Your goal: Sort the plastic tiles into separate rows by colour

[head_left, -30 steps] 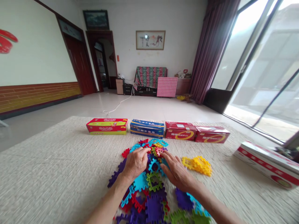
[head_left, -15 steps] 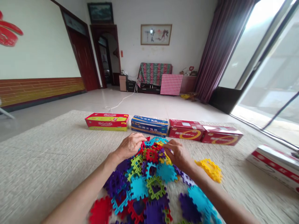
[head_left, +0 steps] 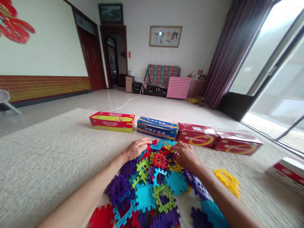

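A heap of coloured plastic interlocking tiles, purple, cyan, green, red and yellow, lies on the beige rug in front of me. My left hand rests palm down on the far left edge of the heap, fingers stretched over red and cyan pieces. My right hand lies on the far right edge, fingers curled onto yellow and cyan pieces; whether it grips one is unclear. A separate small stack of yellow tiles sits to the right of my right forearm.
Four long boxes stand in a row beyond the heap: a red-yellow box, a blue box, and two red boxes. Another red-white box lies at the right. The rug spreads left; tiled floor beyond.
Both hands have reached farther forward to the far end of the heap. The view has shifted, so the pile and boxes sit lower and more to the right.
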{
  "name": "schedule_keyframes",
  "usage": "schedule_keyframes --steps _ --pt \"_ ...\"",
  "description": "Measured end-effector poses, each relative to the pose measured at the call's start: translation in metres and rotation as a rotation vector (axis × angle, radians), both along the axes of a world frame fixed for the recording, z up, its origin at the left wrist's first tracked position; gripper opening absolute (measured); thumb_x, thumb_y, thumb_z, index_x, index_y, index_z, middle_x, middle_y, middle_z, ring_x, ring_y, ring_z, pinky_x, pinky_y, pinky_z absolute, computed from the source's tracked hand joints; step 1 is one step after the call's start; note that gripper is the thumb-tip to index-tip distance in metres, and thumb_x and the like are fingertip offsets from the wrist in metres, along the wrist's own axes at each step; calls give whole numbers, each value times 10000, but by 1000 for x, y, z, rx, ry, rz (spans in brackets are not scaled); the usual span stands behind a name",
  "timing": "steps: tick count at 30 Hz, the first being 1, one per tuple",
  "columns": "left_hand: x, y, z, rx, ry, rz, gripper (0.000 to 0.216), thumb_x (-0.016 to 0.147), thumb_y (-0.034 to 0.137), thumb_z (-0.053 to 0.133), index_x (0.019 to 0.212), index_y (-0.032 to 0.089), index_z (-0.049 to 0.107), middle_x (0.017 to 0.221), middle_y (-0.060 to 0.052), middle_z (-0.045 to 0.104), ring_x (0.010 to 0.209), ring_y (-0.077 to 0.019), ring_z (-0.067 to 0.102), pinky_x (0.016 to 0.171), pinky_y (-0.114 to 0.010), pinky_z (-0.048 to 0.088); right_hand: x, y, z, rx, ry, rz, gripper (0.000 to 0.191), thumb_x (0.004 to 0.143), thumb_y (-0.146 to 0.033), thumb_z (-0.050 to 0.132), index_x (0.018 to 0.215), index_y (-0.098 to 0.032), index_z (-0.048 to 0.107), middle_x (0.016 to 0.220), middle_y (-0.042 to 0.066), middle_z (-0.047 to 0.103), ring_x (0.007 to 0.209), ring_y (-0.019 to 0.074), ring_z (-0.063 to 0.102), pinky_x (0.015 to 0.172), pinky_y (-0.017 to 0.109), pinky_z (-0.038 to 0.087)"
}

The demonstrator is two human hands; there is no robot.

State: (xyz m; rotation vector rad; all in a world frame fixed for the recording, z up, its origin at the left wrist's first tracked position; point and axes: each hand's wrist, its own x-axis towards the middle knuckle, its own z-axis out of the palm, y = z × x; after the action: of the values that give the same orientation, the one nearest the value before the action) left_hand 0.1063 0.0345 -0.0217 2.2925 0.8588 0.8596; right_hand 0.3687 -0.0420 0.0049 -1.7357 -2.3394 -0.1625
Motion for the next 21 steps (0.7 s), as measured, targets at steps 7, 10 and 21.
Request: schedule_keyframes --steps 7,10,21 --pt "3 -4 1 30 55 -24 401 919 333 347 1012 151 691 1256 -76 614 1177 -162 547 1068 -283 382 8 1 -3 6 97 7 151 784 -200 560 881 -215 675 937 58 587 901 196 555 818 330 376" --pt "4 -4 1 22 45 -17 395 921 348 351 999 168 694 1261 -61 612 1174 -160 548 1068 -287 381 10 0 0 33 127 37 122 778 -194 559 812 -215 674 925 55 592 877 190 558 798 326 393" --pt "4 -4 1 32 55 -19 407 921 384 354 1007 189 699 1263 -40 613 1166 -169 552 1060 -296 390 20 -6 34 -37 597 -65 225 802 -329 487 837 -176 649 740 20 666 650 150 592 566 249 438"
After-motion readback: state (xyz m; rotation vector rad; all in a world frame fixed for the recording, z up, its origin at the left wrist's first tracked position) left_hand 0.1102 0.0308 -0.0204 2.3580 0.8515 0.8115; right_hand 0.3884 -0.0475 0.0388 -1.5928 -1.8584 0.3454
